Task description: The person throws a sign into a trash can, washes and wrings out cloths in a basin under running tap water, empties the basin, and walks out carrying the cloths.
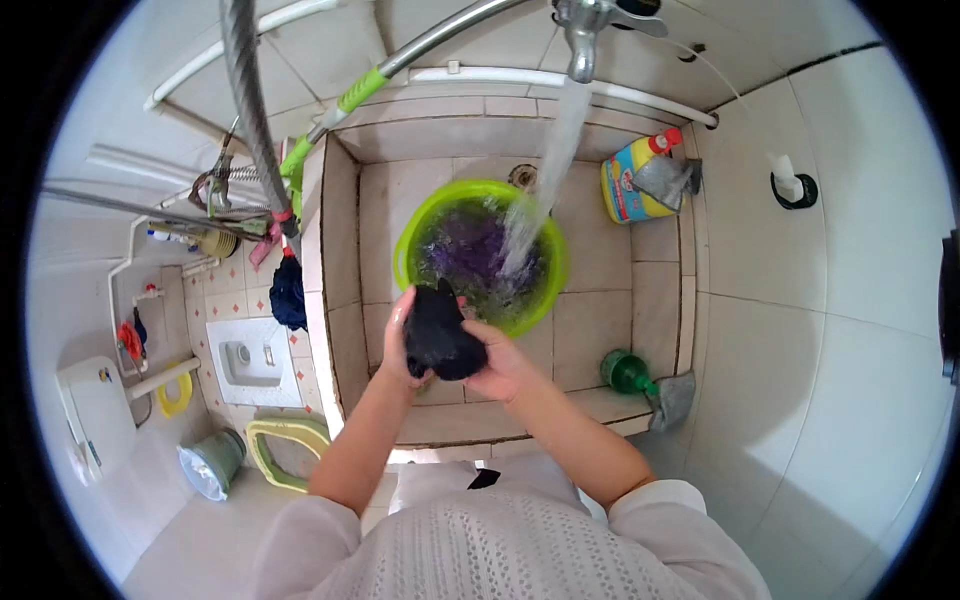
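A dark, wet bundle of cloth point(441, 335) is squeezed between both hands, just in front of the near rim of a lime-green basin point(559, 262). My left hand point(398, 335) grips its left side, fingers partly hidden behind it. On the opposite side, my right hand point(503, 366) holds the bundle with the thumb on top. Inside the basin, something purple, perhaps fabric, lies under churning water point(465, 240). The metal tap point(581, 45) above is running, and its stream falls into the basin's right side.
The basin stands in a tiled trough point(600, 310). A yellow detergent bottle point(625, 190) stands at its back right, and a green bottle point(627, 371) lies near the front right with a grey cloth point(672, 400). A mop handle point(362, 90) leans at the left. Beyond is a squat toilet point(255, 365).
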A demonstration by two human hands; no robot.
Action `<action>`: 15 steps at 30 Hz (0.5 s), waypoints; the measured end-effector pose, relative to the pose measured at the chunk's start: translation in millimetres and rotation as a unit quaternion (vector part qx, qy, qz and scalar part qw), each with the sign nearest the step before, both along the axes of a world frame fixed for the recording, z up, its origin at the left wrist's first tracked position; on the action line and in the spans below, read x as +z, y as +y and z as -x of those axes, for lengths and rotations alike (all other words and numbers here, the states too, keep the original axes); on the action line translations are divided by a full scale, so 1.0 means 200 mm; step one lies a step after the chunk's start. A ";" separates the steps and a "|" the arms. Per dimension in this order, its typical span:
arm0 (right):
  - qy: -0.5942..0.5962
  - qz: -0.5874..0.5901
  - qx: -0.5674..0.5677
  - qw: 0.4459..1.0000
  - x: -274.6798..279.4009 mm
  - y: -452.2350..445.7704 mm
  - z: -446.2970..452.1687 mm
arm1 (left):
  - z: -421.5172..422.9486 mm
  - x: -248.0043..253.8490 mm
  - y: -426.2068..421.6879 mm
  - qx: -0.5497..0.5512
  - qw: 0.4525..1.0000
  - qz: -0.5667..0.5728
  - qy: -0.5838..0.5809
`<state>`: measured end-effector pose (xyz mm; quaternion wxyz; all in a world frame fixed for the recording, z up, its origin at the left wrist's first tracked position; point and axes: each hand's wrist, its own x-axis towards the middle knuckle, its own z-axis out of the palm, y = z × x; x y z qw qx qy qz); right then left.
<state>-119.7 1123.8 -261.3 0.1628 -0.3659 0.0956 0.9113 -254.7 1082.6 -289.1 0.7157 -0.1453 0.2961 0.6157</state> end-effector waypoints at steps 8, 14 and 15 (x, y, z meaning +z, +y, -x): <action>0.048 0.067 0.017 0.996 0.15 -0.04 -0.17 | 0.09 0.23 0.03 -0.113 0.835 -0.250 0.478; 0.112 0.012 -0.073 0.991 0.20 -0.01 0.06 | 0.02 0.49 0.03 -0.054 0.671 -0.424 0.606; 0.120 -0.018 -0.126 0.985 0.23 0.00 0.11 | 0.00 0.48 0.02 0.051 0.772 -0.366 0.517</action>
